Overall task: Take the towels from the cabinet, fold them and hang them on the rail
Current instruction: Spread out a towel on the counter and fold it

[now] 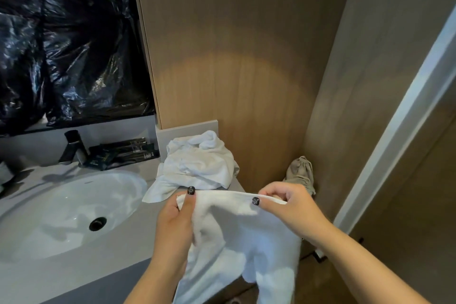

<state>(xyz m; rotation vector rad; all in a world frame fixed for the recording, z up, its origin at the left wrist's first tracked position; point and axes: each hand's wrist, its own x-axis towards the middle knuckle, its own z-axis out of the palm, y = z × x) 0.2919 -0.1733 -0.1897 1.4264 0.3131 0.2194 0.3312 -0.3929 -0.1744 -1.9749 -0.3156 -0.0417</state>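
I hold a white towel (244, 237) up in front of me by its top edge, and the rest of it hangs down past the counter's front. My left hand (176, 219) pinches the left corner between thumb and fingers. My right hand (287, 206) pinches the same edge further right. A crumpled heap of white towels (197, 163) lies on the grey counter (138, 234) just beyond my hands, against the wooden wall. No cabinet or rail is in view.
A white oval basin (64, 207) with a dark drain sits in the counter at left, behind it a black tap (72, 147) and dark sachets (123, 152). Black plastic sheeting (66, 39) covers the mirror. A beige cloth bag (301, 171) sits in the corner, with a door frame (394, 121) at right.
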